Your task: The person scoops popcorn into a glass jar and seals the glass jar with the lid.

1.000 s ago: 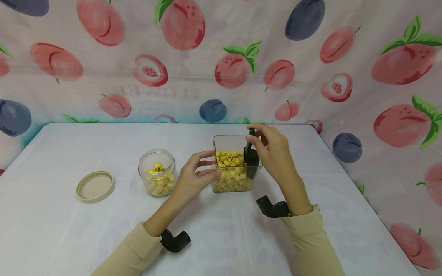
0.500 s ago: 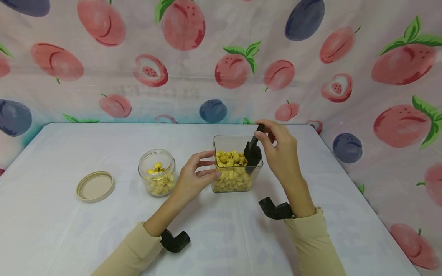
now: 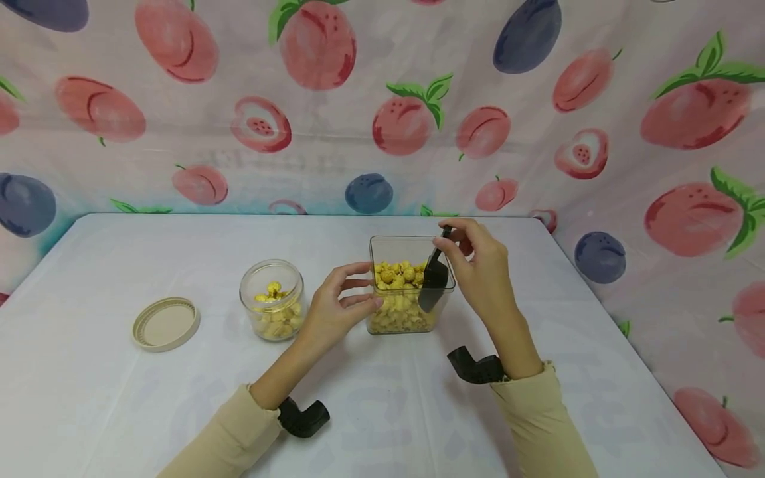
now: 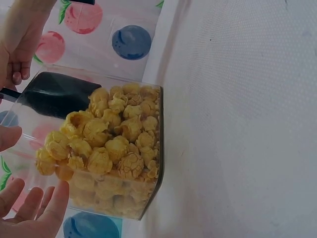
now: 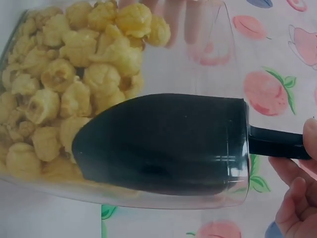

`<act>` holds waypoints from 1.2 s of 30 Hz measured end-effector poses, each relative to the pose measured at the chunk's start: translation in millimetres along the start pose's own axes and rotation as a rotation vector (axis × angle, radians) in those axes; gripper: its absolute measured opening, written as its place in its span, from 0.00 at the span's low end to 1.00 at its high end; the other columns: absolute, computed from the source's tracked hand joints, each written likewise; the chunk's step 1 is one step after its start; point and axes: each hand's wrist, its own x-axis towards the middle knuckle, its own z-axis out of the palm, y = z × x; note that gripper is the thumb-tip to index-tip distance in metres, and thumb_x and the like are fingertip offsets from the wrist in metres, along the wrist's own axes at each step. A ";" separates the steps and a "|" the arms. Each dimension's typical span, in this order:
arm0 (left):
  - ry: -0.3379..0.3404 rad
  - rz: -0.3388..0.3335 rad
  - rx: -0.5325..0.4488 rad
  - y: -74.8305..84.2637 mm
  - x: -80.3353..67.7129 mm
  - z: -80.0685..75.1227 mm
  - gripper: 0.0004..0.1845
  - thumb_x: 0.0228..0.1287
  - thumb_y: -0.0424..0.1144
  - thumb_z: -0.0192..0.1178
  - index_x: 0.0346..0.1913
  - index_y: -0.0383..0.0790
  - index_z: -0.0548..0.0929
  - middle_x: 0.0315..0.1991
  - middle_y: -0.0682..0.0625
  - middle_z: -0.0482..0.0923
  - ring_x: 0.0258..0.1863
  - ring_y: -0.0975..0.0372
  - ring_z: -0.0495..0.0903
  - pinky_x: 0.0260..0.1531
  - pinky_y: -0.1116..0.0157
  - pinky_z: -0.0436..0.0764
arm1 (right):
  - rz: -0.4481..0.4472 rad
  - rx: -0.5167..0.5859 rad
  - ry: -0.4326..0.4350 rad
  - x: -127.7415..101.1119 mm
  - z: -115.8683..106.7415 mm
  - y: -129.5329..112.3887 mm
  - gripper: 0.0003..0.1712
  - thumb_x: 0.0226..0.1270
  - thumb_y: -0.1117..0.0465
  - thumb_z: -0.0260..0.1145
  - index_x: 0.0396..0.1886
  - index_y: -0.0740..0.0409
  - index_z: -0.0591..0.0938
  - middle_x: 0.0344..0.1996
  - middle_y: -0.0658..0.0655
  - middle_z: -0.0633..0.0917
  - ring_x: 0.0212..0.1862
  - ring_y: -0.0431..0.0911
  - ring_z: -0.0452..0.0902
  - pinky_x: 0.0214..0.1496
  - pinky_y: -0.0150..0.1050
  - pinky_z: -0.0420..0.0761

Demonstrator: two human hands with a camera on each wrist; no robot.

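A square clear container [image 3: 399, 247] holds yellow popcorn [image 3: 397, 273]. My left hand [image 3: 335, 299] rests against its left side, fingertips at the wall and thumb at the front corner; in the left wrist view the fingers [image 4: 55, 206] look fairly straight. My right hand [image 3: 481, 262] pinches the handle of a black scoop [image 3: 434, 282] between thumb and fingers. The scoop leans inside the container along the right wall, blade down, its tip at the popcorn in the right wrist view. The scoop's back [image 5: 168, 144] faces that camera.
Left of the container stands a round clear jar [image 3: 271, 269] without its lid, partly filled with popcorn. A beige lid [image 3: 165, 324] lies farther left on the white tablecloth [image 3: 370, 411]. A fruit-printed cloth [image 3: 323, 133] hangs behind the table.
The right hand first lifted and moved right, tilting the scoop, then came back down. The scoop's blade now sits lower against the popcorn, pointing down to the left. The left hand stays put.
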 end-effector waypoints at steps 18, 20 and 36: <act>-0.004 0.007 0.003 -0.8 0.6 0.3 0.31 0.56 0.34 0.66 0.63 0.43 0.68 0.61 0.47 0.66 0.57 0.52 0.72 0.51 0.65 0.79 | 0.088 0.109 0.077 -15.0 -5.9 12.4 0.14 0.59 0.65 0.67 0.46 0.62 0.80 0.27 0.59 0.80 0.28 0.34 0.69 0.30 0.25 0.67; -0.003 0.009 0.005 -0.4 0.6 0.3 0.31 0.56 0.34 0.66 0.63 0.43 0.68 0.61 0.47 0.66 0.57 0.52 0.72 0.51 0.65 0.79 | 0.089 0.119 0.076 -15.5 -6.5 12.8 0.14 0.59 0.66 0.67 0.46 0.63 0.80 0.26 0.59 0.80 0.28 0.33 0.69 0.30 0.25 0.66; -0.005 0.009 0.000 0.3 -0.6 -0.6 0.29 0.57 0.33 0.65 0.62 0.42 0.69 0.61 0.47 0.67 0.57 0.52 0.72 0.50 0.66 0.80 | 0.072 0.068 0.085 -19.4 -1.6 7.5 0.15 0.58 0.64 0.68 0.45 0.61 0.81 0.28 0.58 0.81 0.30 0.41 0.72 0.31 0.23 0.69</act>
